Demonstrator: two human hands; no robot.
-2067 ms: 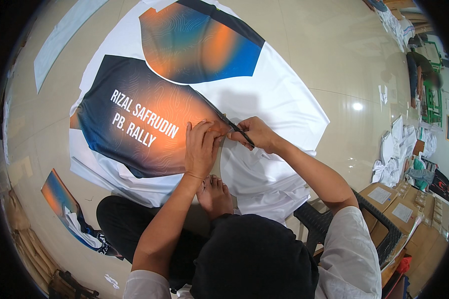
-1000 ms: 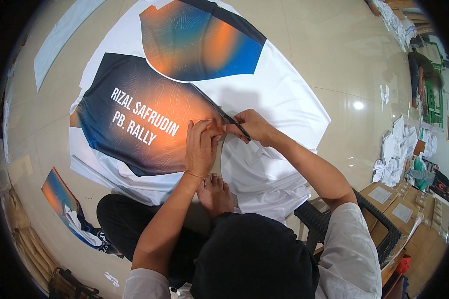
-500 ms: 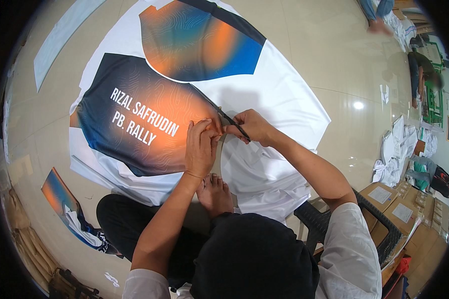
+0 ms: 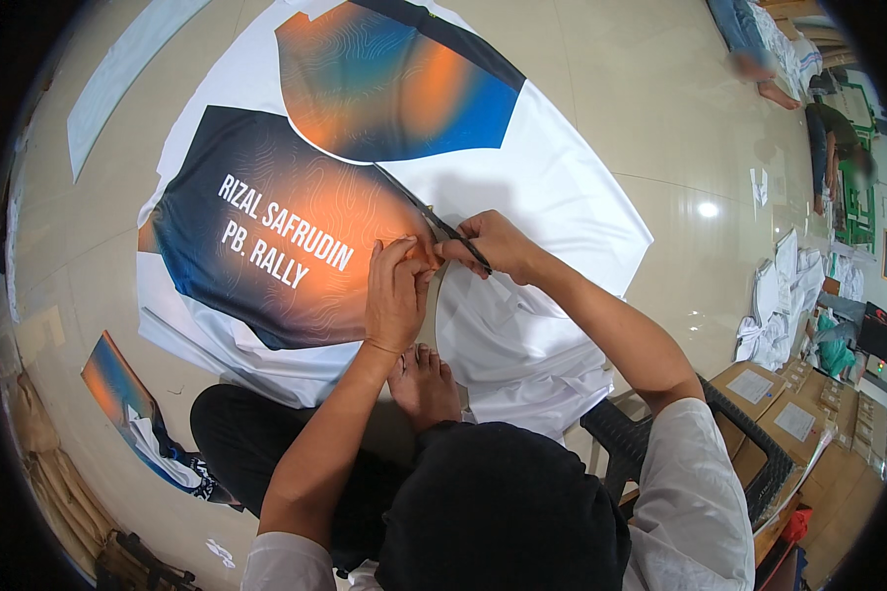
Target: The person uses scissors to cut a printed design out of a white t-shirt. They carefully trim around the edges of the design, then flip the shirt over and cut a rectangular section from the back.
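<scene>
A large white fabric sheet (image 4: 562, 197) lies spread on the floor, with printed panels in orange, blue and black. My left hand (image 4: 396, 295) pinches the edge of the lettered panel (image 4: 266, 187), its other fingers resting on the cloth. In my right hand (image 4: 501, 246) are dark scissors (image 4: 431, 214), their long blades pointing up and left along the panel's right edge. A cut gap runs down from the blades beside my left hand, and floor shows through it. Beyond sits a second printed panel (image 4: 404, 84), within the same sheet.
My bare foot (image 4: 426, 386) is just below the cut. A cut printed piece (image 4: 118, 394) lies at the left, a white strip (image 4: 118, 79) at the upper left. Cardboard boxes (image 4: 793, 419), a black plastic chair (image 4: 616, 438) and white cloth piles (image 4: 774, 295) stand right, near other people.
My right hand and the scissors have shifted slightly up and left. My left hand stays in place. At the upper right, another person's feet have moved, and a person at the right edge has shifted.
</scene>
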